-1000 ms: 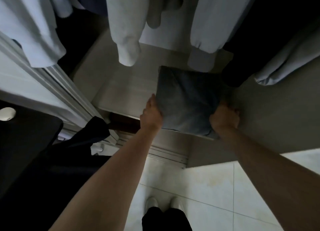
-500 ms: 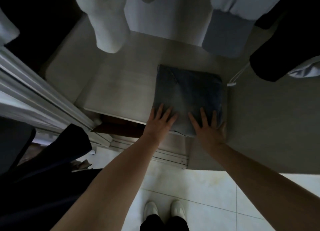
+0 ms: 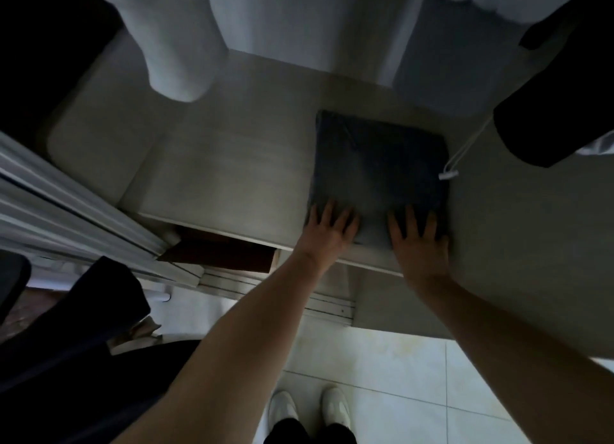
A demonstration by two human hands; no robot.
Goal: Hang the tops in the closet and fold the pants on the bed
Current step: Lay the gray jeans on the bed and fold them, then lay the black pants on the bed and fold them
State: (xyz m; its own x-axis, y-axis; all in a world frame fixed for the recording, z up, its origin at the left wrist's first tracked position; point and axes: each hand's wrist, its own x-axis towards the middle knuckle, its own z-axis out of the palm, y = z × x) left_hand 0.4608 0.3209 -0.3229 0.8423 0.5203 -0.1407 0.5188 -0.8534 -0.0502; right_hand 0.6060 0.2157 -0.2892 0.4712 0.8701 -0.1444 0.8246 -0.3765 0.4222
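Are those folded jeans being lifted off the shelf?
No, the folded jeans lie flat on the shelf with both hands pressing open on top.

One view only, from the head, looking steeply down and a little forward into the closet. The shelf (image 3: 232,177) sits mid-frame, close below at arm's reach. Sleeves (image 3: 179,44) hang above the shelf at the top edge, very near the lens. Below the shelf, tiled floor (image 3: 398,377) and shoes (image 3: 282,410) show straight underneath.
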